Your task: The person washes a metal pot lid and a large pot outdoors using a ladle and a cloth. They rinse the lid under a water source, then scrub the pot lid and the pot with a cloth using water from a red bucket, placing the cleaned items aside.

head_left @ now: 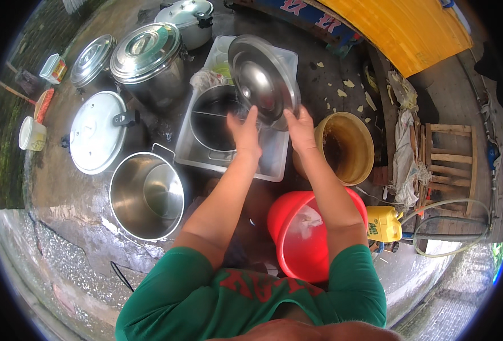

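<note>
A shiny round steel lid or basin [262, 81] is tilted up in front of me. My right hand [301, 128] grips its lower rim. My left hand [245, 130] is raised at its lower left edge, blurred, fingers spread; whether it touches the metal I cannot tell. Under and left of it, a divided steel pot [212, 121] with loop handles sits in a translucent plastic tub [272, 157]. Behind that pot in the tub are a whitish cloth or bag [205, 79] and a green item [222, 70], partly hidden.
Left stand an open steel stockpot [130, 196], a lidded pressure cooker [98, 132] and a tall lidded pot [149, 55]; another cooker [189, 25] is farther back. At right are a yellowish bucket [364, 149], a red bucket [294, 226], a yellow jerrycan [383, 223] and a hose [445, 255].
</note>
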`<state>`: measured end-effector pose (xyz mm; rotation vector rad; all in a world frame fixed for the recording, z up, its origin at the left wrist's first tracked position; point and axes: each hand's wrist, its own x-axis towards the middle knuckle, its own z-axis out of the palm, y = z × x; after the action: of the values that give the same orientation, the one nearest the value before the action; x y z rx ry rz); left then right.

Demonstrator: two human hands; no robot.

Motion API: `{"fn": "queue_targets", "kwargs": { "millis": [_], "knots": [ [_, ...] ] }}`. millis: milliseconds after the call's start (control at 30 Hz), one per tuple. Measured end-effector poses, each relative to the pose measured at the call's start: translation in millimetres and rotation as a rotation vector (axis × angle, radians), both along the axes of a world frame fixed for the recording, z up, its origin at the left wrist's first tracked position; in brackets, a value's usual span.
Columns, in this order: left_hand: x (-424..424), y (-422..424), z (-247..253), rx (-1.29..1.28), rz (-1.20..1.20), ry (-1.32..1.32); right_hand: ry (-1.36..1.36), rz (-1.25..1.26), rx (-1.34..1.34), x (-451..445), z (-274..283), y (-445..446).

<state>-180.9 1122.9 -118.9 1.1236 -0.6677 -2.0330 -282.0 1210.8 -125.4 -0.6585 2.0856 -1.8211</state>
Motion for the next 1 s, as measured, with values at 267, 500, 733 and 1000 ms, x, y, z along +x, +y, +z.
{"fn": "queue_targets", "kwargs": {
  "millis": [267,500,733,1000],
  "knots": [
    [10.3,-9.0,-10.4,0.447,-0.153,0.362,-0.94,-0.021,-0.553,-11.3,32.1,34.0],
    [5.6,-3.6,-32.0,0.378,-0.17,0.265,-0.584,-0.217,0.1,-74.9,-14.0,135.5],
    [-18.8,17.2,-14.7,0.264,-0.153,0.13,-0.834,-0.647,-0.109,-169.6,-111.2,315.0],
    [-18.9,14.9,-31.4,0.264,-0.038,0.159,-0.951,0.558,-0.396,-34.2,44.6,67.3]
  ]
}}
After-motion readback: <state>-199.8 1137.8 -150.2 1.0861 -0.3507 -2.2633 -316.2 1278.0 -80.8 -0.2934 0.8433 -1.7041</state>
